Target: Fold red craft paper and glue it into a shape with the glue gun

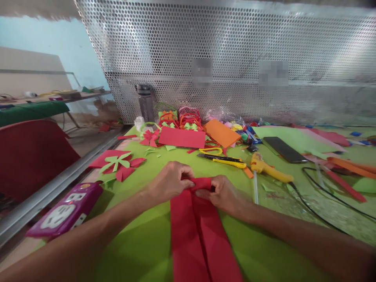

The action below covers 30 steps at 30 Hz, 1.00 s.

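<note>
A long red sheet [189, 239], paper or craft foam, lies lengthwise before me with its sides folded in to a centre seam. Its far end is bent over into a short flap. My left hand [173, 180] pinches the left corner of that flap between thumb and fingers. At the right corner, my right hand [221, 192] grips the same flap, thumb below and fingers curled above. Beyond my hands lie a yellow-handled utility knife [229, 160] and yellow scissor handles [210, 150]. A yellow hot glue gun [270, 168] rests to the right, its cord trailing toward me.
On the left are a purple case [66, 211] and red and green cut-out flowers [116, 161]. Small decorated baskets [189, 119], a red rectangle [182, 137], an orange sheet [221, 133] and a dark bottle [145, 103] stand at the back. A phone [284, 149] lies right, before a perforated metal panel [235, 47].
</note>
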Each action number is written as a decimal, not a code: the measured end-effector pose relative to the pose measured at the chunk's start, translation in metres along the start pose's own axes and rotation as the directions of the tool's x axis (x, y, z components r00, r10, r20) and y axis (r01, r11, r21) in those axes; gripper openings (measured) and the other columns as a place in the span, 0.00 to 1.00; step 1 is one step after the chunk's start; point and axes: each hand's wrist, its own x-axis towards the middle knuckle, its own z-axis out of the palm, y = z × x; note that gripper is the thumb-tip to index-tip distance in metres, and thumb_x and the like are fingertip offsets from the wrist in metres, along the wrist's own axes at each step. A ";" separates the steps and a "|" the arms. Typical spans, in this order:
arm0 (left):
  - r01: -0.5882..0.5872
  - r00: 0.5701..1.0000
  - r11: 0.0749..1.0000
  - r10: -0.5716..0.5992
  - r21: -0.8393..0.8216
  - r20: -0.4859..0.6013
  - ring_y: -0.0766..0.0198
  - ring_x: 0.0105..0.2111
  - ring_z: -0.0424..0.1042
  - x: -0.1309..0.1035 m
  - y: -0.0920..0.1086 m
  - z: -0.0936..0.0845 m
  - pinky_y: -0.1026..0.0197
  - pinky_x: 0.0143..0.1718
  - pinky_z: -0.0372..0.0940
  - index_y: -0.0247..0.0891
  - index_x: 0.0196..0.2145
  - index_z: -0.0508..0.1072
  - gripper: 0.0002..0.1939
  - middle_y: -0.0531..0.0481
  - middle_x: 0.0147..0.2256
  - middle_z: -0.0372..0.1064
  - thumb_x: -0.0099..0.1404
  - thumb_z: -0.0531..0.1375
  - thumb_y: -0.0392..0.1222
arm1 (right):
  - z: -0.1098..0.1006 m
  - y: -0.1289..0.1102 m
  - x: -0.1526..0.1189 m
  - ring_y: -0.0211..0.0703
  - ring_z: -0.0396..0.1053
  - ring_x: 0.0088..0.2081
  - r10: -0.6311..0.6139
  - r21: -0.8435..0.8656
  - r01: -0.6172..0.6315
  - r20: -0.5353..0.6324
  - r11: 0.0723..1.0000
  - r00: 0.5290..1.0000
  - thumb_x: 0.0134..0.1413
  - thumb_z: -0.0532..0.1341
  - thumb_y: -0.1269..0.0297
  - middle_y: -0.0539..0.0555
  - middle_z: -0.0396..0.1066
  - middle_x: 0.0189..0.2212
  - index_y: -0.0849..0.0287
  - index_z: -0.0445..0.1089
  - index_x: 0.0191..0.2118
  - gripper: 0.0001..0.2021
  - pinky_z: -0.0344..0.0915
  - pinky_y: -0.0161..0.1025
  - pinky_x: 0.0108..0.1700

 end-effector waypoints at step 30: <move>-0.260 0.965 0.946 0.261 0.196 0.019 0.68 0.23 0.59 -0.001 -0.007 0.009 0.64 0.26 0.50 0.36 0.19 0.65 0.10 0.54 0.20 0.59 0.58 0.55 0.34 | 0.004 -0.008 -0.003 0.31 0.45 0.21 -0.081 0.160 0.084 -0.025 0.983 0.996 0.45 0.56 0.65 0.43 0.48 0.18 0.59 0.59 0.20 0.08 0.45 0.31 0.22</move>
